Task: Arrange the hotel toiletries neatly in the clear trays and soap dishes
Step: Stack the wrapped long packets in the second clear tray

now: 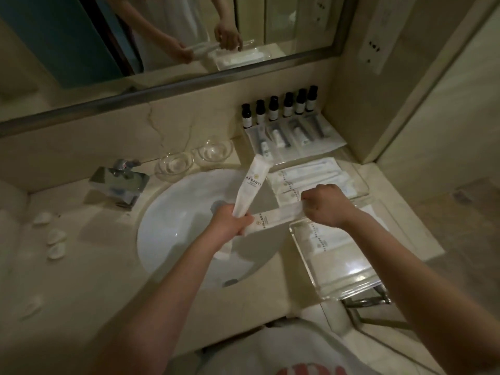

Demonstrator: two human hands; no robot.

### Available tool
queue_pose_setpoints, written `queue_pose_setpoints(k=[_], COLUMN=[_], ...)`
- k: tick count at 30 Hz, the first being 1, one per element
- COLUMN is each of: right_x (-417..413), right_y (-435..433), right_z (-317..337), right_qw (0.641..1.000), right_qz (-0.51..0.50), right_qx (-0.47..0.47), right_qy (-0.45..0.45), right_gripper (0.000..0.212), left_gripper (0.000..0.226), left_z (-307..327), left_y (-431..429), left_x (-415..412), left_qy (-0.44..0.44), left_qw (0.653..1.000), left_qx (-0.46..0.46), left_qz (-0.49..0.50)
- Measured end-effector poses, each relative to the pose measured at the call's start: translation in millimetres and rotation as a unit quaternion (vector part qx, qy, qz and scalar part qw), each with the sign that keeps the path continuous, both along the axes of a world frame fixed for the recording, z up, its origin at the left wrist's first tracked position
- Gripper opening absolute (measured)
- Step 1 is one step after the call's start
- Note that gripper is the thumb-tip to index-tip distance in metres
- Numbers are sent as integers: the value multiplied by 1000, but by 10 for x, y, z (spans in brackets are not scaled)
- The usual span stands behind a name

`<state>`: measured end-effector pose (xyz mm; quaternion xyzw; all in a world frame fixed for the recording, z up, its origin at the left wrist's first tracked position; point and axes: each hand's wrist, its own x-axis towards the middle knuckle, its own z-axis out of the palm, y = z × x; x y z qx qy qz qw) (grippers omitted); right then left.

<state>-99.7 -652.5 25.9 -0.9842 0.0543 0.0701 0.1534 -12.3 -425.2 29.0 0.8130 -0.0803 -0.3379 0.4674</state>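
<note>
Fingers of the left hand (233, 222) curl tight round the near ends of two white sachets. The right hand (328, 204) grips the level sachet (278, 215), its long axis running left to right over the basin (173, 234). The upright sachet (251, 182) points toward the mirror. Draw the level one free and lay it parallel in the clear tray (361, 182).

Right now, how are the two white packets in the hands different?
The slanted packet points away toward the mirror; the sideways packet runs across. Only the left hand grips the slanted packet; the sideways packet is held by both, with the right hand on its far end. Both are white with printed marks.
</note>
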Motion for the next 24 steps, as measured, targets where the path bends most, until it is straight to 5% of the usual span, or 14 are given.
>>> queue_pose_setpoints(k=[7, 13, 18, 24], right_x=[-230, -623, -1020, -1046], right_y=[-65, -385, -648, -530], right_z=[-165, -331, -514, -699], right_qw=[998, 995, 991, 997], right_qz=[-7, -51, -75, -46], right_qx=[22, 87, 70, 13], right_qy=[-56, 5, 85, 65], right_gripper=[61, 46, 38, 36], left_gripper=[14, 17, 19, 12], left_z=[-100, -192, -217, -273], left_y=[-443, -589, -689, -818], left_x=[-290, -354, -398, -513], left_qy=[14, -12, -11, -7], left_qw=[999, 997, 998, 999], left_qx=[-38, -32, -25, -33], left_qz=[31, 63, 59, 25])
